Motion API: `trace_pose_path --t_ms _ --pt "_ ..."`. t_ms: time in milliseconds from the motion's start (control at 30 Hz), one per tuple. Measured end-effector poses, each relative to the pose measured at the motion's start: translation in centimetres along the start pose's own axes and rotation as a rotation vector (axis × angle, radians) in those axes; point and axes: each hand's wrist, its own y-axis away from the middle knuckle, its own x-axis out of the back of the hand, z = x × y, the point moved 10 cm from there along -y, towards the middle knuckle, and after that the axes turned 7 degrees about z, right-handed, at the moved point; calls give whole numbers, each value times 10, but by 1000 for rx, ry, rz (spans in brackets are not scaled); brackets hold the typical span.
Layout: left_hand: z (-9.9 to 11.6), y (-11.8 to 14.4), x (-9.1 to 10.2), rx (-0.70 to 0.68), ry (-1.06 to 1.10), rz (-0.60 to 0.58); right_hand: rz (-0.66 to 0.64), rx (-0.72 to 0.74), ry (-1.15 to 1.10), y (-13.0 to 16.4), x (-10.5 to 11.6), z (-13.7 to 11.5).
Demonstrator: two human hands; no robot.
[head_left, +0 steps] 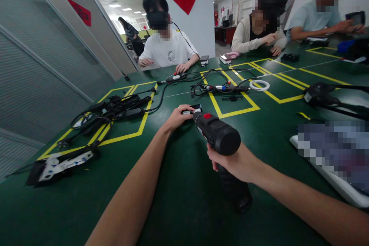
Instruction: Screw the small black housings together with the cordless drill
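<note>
My right hand point(227, 161) is wrapped round the grip of a black cordless drill point(217, 132) with a red switch on top. The drill points forward, away from me, its front end close beside my left fingers. My left hand point(177, 117) is closed on a small black-and-silver box point(197, 107) on the table. My fingers and the drill's nose cover much of the box. Whether the drill's tip touches it, I cannot tell.
A green table point(178, 207) with yellow tape outlines spreads before me. Tangled black cables point(121, 107) lie left, with a black-and-white item point(66, 165) nearer. Ahead are corded tools point(225, 88) and a white ring point(259, 85). Several people sit opposite; one person's hand point(184, 67) rests near a cable.
</note>
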Motion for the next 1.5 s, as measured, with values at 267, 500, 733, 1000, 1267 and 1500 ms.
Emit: trace_pose_path --t_ms 267,500,733,1000,1267,1500 --pt "4 1 2 -24 -38 3 1 2 10 0 1 -1" --pt "3 2 2 21 -40 6 2 -8 47 0 1 0" --pt "4 3 2 35 -20 7 1 -15 62 1 1 -1" --pt "3 2 0 33 -20 -6 13 -5 46 0 1 0" --pt "4 2 1 32 -25 -4 8 -7 44 -1 1 0" --pt "5 1 1 19 -26 -3 -6 0 6 0 1 -3"
